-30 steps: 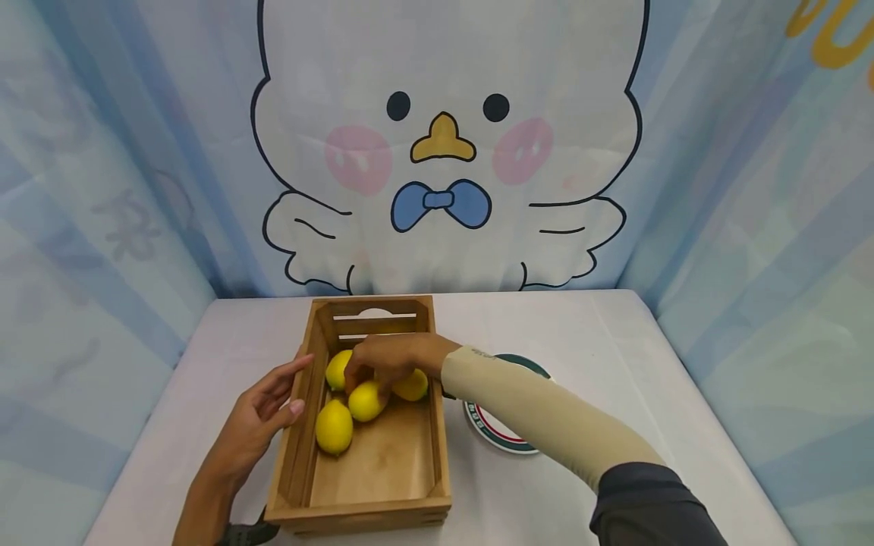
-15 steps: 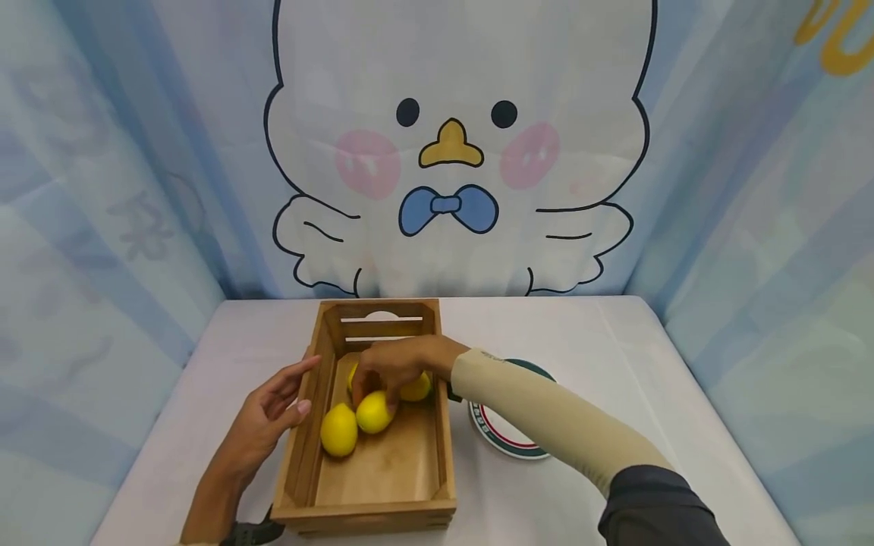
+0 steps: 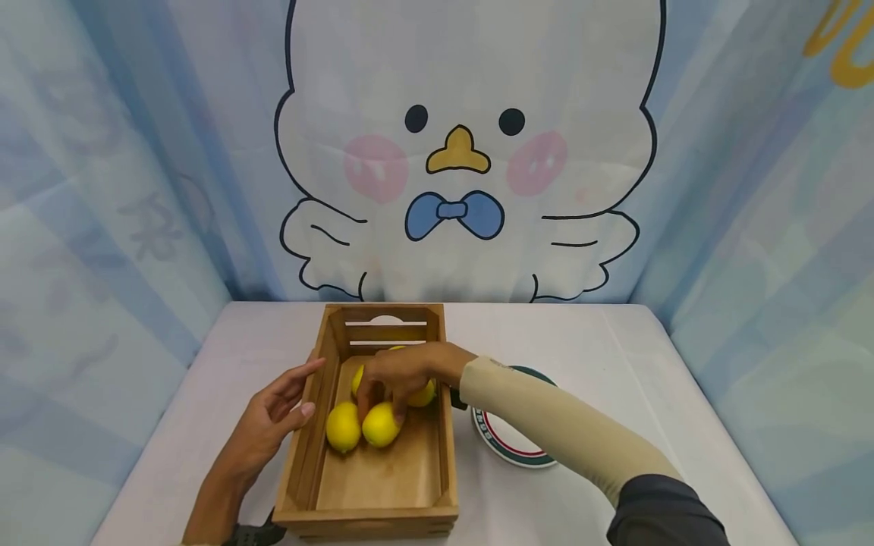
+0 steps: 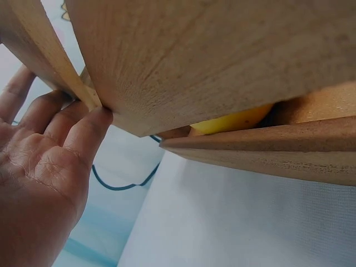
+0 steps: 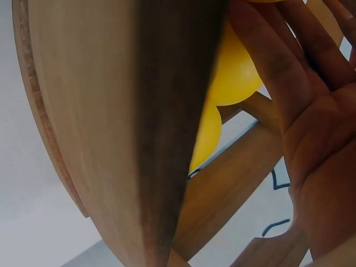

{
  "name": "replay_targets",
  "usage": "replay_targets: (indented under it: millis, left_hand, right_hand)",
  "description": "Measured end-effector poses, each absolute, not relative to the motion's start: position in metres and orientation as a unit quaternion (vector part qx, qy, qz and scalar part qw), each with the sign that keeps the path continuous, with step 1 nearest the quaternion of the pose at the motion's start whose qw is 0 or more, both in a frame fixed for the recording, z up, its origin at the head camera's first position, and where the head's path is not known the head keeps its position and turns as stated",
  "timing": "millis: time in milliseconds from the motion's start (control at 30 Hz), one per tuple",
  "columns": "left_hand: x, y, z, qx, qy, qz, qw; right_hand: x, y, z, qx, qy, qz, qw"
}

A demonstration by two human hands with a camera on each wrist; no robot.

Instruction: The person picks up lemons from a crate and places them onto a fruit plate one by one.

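Observation:
A wooden slatted crate [image 3: 378,481] holds several yellow lemons. My right hand [image 3: 403,371] reaches in over its right wall, fingers pointing down, and grips one lemon [image 3: 380,426] between thumb and fingers. Left of that, another lemon [image 3: 343,427] lies near the left wall. Behind the hand, more lemons are partly hidden, one at the right [image 3: 423,394]. My left hand [image 3: 266,421] is at the crate's left side, thumb and fingers spread apart. In the left wrist view, its fingertips [image 4: 100,117] touch the edge of a slat.
A round plate [image 3: 515,444] with a green and red rim stands right of the crate, partly covered by my right sleeve [image 3: 567,425]. The table [image 3: 594,341] has a white cloth. A printed curtain [image 3: 457,258] hangs behind it.
My right hand has brought the gripped lemon a little nearer to me inside the crate, beside the left lemon. My left hand stays at the crate's side. The whole view has shifted slightly.

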State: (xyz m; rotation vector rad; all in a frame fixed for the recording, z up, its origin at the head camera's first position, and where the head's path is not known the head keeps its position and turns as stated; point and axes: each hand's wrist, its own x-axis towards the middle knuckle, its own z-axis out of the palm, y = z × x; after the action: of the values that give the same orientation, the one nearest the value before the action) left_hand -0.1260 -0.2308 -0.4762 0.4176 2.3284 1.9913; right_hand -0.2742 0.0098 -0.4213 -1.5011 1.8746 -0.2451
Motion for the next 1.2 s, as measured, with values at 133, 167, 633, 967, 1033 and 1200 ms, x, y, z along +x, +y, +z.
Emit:
replay_targets:
  millis: [133, 167, 633, 967, 1033, 1200]
  left_hand:
    - [-0.126, -0.230, -0.478, 0.136, 0.750, 0.647, 0.028]
    - [-0.126, -0.230, -0.479, 0.136, 0.749, 0.648, 0.028]
    - [-0.126, -0.232, -0.476, 0.133, 0.757, 0.639, 0.024]
    - [-0.125, -0.233, -0.478, 0.133, 0.759, 0.637, 0.019]
    - [-0.126, -0.233, -0.478, 0.134, 0.758, 0.638, 0.019]
    - [-0.127, -0.232, -0.478, 0.139, 0.755, 0.641, 0.021]
  right_hand:
    - [-0.271, 0.012, -0.421, -0.581, 0.726, -0.097, 0.354]
    - [-0.270, 0.012, -0.421, -0.582, 0.726, -0.097, 0.352]
    - [-0.260, 0.019, -0.413, -0.589, 0.737, -0.100, 0.317]
    - [-0.258, 0.025, -0.409, -0.607, 0.725, -0.154, 0.287]
    - [-0.258, 0.027, -0.409, -0.605, 0.725, -0.167, 0.283]
    - [-0.255, 0.033, -0.408, -0.596, 0.724, -0.208, 0.277]
